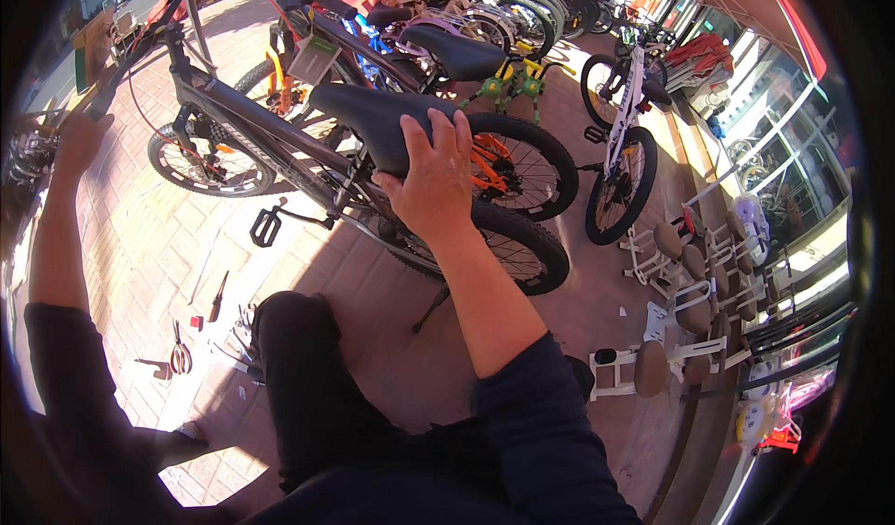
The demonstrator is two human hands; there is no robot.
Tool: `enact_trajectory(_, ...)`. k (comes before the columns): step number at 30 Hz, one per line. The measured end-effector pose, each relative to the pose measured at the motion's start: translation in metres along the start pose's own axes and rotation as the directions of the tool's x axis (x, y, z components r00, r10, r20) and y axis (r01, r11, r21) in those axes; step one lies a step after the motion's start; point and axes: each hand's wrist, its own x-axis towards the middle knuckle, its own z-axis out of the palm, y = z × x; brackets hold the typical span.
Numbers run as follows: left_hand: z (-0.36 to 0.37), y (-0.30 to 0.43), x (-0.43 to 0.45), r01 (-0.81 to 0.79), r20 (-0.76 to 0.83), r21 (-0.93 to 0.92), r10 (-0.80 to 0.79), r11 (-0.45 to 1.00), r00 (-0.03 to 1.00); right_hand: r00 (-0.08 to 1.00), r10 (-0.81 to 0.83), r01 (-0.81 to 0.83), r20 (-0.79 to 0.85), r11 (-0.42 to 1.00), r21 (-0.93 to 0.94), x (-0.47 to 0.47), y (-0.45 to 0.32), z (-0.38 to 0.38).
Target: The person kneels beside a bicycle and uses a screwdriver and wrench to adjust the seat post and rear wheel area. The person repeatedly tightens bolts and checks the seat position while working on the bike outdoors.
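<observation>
A dark mountain bicycle (280, 149) stands across the view, front wheel to the left and kickstand down near the rear wheel. My right hand (435, 175) rests on its black saddle (370, 116), fingers over the top and thumb at the near side. At the far left my left hand (85, 137) is closed around the end of the handlebar, by the black grip (105, 98). A black pedal (266, 227) hangs on the near side. Red cable housing (134, 102) loops down from the handlebar. A second bicycle with an orange fork (276, 81) stands close behind.
On the brick paving lie a screwdriver (218, 298), pliers (180, 356) and a small red piece (196, 323). A white bicycle (629, 105) stands at the right, above metal racks with brown pads (650, 369) beside the shop steps. More bicycles (531, 11) line the back.
</observation>
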Motion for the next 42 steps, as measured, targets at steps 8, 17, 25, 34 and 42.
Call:
enact_trajectory(8,0.016,0.001,0.015,0.018,0.127,-0.119,-0.003,0.993,0.992,0.997,-0.070,0.071,0.017,0.995,-0.067,-0.005,0.009,-0.002)
enact_trajectory(17,0.003,0.011,-0.057,0.180,0.018,-0.117,-0.180,0.977,0.984,0.985,-0.158,0.163,0.067,0.983,-0.081,-0.030,-0.003,-0.013)
enact_trajectory(25,-0.023,0.056,-0.134,0.247,-0.051,-0.796,-0.469,0.552,0.882,0.967,-0.234,0.248,0.102,0.956,-0.155,-0.042,-0.003,-0.024)
enact_trajectory(34,0.197,0.095,-0.416,0.635,0.368,-0.572,-0.530,0.519,0.764,0.952,-0.294,0.306,0.090,0.934,-0.185,-0.036,-0.006,-0.024)
enact_trajectory(42,0.302,0.131,-0.579,0.863,0.833,-0.038,-0.460,0.504,0.306,0.953,-0.294,0.302,0.071,0.921,-0.244,-0.036,-0.007,-0.019)
